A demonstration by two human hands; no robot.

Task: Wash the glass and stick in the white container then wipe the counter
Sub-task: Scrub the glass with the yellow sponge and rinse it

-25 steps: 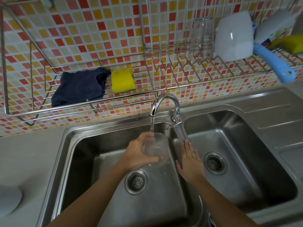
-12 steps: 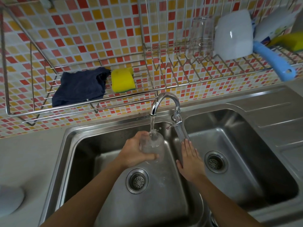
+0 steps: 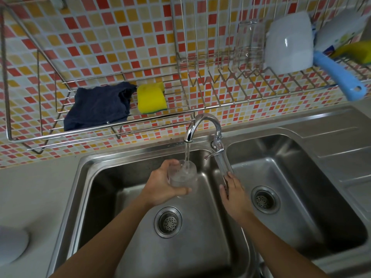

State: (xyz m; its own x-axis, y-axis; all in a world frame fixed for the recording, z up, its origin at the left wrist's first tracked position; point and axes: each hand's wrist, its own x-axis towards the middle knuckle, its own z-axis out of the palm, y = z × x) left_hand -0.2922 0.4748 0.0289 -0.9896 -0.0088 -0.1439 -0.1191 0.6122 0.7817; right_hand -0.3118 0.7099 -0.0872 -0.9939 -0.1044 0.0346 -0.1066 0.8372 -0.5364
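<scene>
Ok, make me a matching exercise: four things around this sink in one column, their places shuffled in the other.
Things:
1. glass
2. yellow sponge
3. right hand
4. white cup

Places:
A. upper right of the wire rack
B. on the faucet lever
C. beside the dark blue cloth
D. in the left hand, under running water

Pairs: 1-D, 2-C, 3-B, 4-A

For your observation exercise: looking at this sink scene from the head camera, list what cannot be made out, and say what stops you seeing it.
- Head view: how full the glass is; clear water and glare blur it, and the left hand covers its side.
- Pale round thing on the counter: cut off by the left edge.
- Yellow thing on the rack: cut off by the right edge.
- Right hand: whether it grips the tap lever; fingertips overlap it.
</scene>
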